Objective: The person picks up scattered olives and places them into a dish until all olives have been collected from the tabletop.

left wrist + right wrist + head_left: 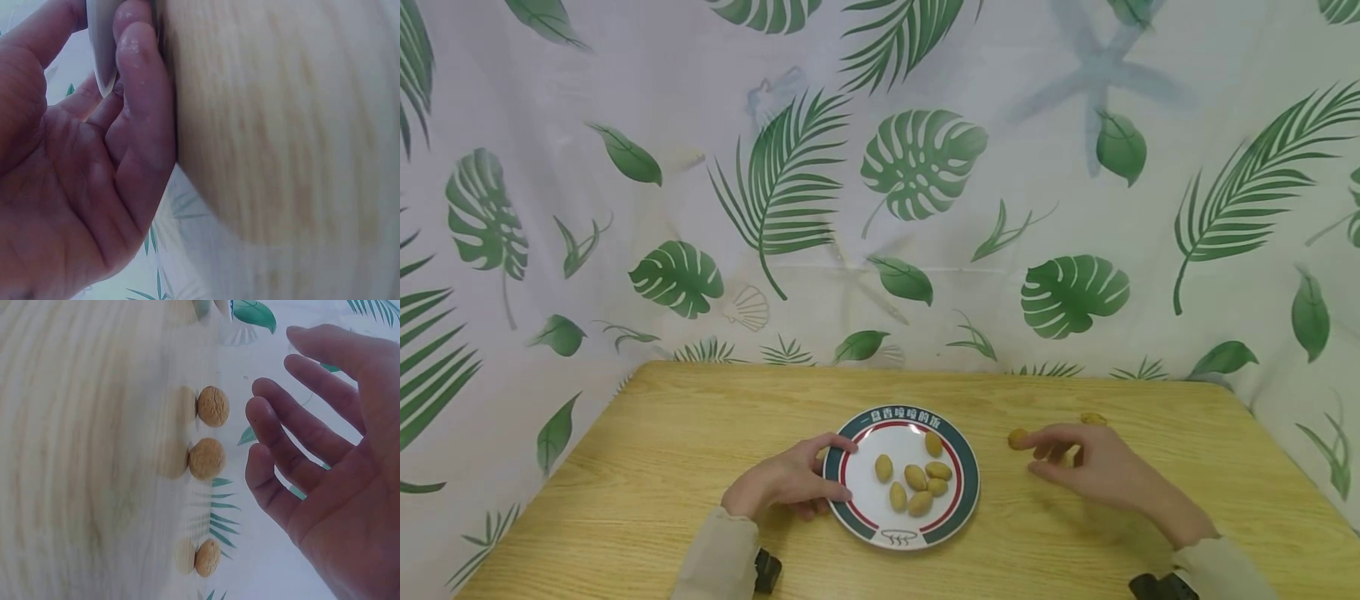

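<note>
Left hand grips the plate; right hand hovers near nuts.

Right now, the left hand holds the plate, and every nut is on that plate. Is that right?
Not quite: the left hand holds the plate, but the right wrist view shows three nuts lying on the table.

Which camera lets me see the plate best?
The head camera: it shows nearly the whole plate from above, nuts on it. The left wrist camera has just a slice edge-on, in the left hand; the right wrist camera, at most a bit at the top, too unclear to tell.
</note>
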### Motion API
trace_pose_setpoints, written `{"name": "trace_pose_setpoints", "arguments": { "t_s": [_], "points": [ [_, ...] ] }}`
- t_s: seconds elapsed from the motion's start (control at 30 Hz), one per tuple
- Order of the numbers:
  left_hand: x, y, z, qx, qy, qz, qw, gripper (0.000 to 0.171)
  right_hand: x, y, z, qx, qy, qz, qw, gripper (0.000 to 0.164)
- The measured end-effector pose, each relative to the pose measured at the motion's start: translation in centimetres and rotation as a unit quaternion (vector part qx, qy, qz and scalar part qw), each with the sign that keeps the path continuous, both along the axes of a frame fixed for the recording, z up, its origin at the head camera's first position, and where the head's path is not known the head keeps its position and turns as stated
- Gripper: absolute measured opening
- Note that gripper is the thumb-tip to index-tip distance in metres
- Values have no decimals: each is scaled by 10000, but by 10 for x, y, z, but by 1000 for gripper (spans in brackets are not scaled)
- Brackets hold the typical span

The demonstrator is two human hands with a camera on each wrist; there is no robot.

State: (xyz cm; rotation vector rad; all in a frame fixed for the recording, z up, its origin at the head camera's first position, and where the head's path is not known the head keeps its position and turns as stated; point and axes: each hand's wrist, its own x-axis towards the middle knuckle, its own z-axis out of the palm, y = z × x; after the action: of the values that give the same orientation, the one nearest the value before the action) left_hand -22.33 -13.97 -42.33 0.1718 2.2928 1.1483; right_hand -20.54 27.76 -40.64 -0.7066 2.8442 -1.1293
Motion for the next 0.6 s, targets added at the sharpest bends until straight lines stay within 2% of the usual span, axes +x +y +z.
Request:
{"name": "trace_pose_setpoints", "arguments": {
  "t_s": [0.2, 0.6],
  "points": [
    [0, 0, 1, 55, -25, -13, 10000, 57, -3, 4, 0, 37, 250, -114, 9996, 20],
    [-2, 0, 4, 36, -143, 19, 9999, 57, -10, 17, -8, -41, 280, -340, 9990, 21]
  ]
}}
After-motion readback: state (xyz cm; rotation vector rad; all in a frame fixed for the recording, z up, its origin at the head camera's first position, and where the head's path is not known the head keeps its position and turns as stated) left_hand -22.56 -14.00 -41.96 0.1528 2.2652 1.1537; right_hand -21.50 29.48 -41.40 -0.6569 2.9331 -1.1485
